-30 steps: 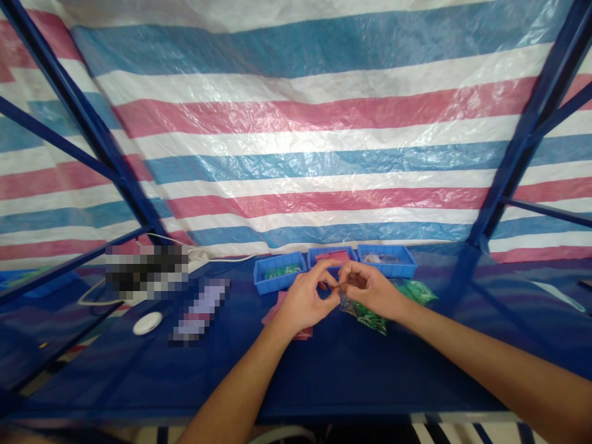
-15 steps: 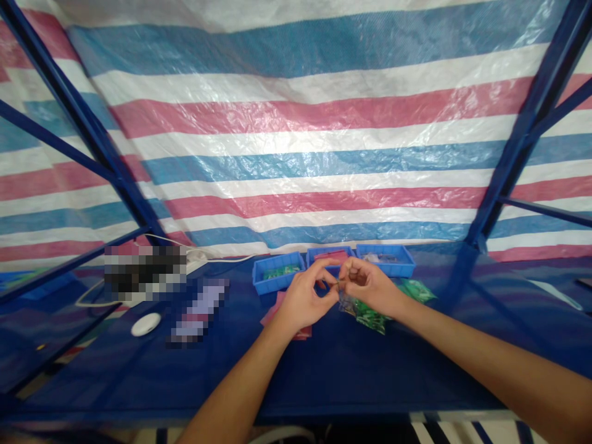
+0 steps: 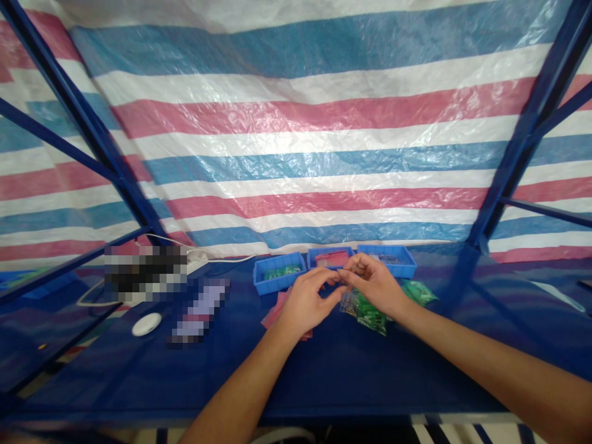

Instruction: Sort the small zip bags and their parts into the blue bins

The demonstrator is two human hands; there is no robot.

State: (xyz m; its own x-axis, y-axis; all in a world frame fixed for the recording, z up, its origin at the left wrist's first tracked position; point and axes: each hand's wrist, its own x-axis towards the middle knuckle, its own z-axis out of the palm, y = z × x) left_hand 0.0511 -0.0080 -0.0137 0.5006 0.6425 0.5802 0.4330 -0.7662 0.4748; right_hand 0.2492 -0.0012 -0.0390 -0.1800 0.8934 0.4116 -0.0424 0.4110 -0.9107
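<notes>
My left hand [image 3: 308, 299] and my right hand [image 3: 374, 282] meet fingertip to fingertip above the blue table [image 3: 324, 364]. Both pinch a tiny piece between thumb and fingers; it is too small to name. Under my right hand lies a clear bag of green parts [image 3: 370, 316]. A pink bag [image 3: 277, 308] lies beneath my left hand. Three blue trays stand just behind the hands: the left tray [image 3: 279, 273], the middle tray [image 3: 331, 255] and the right tray [image 3: 391, 259].
A second green bag [image 3: 419, 290] lies right of my hand. A white oval object [image 3: 146, 323] and a white cable [image 3: 217, 259] sit at the left. Blue frame posts [image 3: 509, 166] and a striped tarpaulin [image 3: 300, 135] close the back.
My hands have turned slightly around the tiny piece: the left fingers lowered and flattened, the right hand rose a little toward the trays. Nothing else moved.
</notes>
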